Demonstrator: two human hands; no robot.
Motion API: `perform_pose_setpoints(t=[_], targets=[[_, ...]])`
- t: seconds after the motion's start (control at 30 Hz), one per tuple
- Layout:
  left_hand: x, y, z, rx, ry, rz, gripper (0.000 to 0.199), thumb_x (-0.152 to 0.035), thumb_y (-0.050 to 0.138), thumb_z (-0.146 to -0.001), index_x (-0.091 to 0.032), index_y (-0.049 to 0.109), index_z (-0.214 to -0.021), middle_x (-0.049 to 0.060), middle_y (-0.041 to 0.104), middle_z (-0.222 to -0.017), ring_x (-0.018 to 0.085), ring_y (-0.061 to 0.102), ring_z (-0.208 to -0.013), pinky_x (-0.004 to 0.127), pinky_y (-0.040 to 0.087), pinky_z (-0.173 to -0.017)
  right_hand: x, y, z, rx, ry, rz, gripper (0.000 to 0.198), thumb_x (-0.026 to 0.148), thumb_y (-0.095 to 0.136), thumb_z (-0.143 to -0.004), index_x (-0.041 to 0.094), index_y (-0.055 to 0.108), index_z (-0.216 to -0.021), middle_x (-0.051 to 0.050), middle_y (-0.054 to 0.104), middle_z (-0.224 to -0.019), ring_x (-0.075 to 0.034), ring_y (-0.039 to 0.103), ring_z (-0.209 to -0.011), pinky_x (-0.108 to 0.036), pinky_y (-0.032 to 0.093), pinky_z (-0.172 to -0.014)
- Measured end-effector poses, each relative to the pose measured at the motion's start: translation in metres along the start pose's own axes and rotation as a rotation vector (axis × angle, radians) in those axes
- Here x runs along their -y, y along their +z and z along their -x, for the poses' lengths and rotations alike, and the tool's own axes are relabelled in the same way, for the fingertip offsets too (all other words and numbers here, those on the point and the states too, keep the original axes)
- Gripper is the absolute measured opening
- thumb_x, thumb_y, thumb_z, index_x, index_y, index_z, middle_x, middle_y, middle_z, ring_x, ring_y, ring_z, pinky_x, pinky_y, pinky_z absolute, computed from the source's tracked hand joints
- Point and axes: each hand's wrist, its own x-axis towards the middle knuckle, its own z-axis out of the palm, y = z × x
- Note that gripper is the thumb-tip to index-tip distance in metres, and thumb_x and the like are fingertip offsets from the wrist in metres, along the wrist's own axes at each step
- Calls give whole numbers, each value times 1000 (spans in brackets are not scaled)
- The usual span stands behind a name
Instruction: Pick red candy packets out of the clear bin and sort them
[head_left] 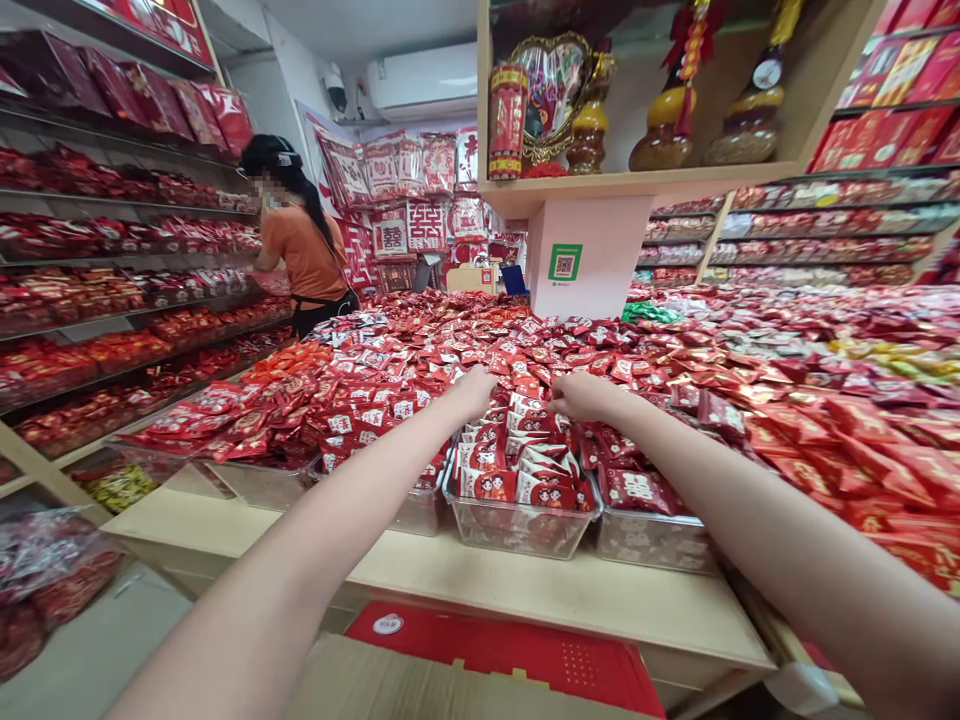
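Both my arms reach out over a clear plastic bin filled with rows of small red and white candy packets, some printed with cartoon figures. At the bin's far left part, my left hand has its fingers curled down among the packets. Across from it, my right hand is also closed, knuckles up, at the far right part. The fingertips of both hands are mostly hidden, so what they pinch does not show. Darker red packets fill the bin just to the right.
Heaped packets cover the wooden display table. A cardboard box and a red box sit below its front edge. A shelf cabinet overhangs the back. A person in orange stands by the left shelves.
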Motion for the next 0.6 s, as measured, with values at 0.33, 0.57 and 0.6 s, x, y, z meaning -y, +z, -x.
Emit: perform_pose_setpoints(t=[0.33, 0.57, 0.6], targets=[[8, 2, -7, -54, -166, 59, 35, -8, 48, -69, -12, 52, -103, 13, 56, -99, 20, 54, -89, 28, 43, -73, 1, -2, 68, -133, -39, -143, 27, 37, 42, -79, 19, 61, -86, -6, 67, -79, -19, 60, -73, -25, 40, -62], [6, 7, -19, -7, -93, 122, 17, -12, 52, -70, -15, 59, -84, 4, 61, -84, 16, 55, -81, 31, 44, -72, -6, 9, 128, -153, -17, -403, 28, 40, 41, -80, 23, 60, -92, -4, 67, -86, -20, 61, -76, -28, 44, -68], [4, 9, -20, -3, -66, 135, 17, -12, 52, -70, -15, 59, -84, 3, 61, -84, 15, 55, -80, 31, 44, -72, -6, 11, 135, -145, -16, -433, 28, 41, 41, -81, 23, 59, -93, -4, 67, -87, -20, 61, -77, -29, 45, -69]])
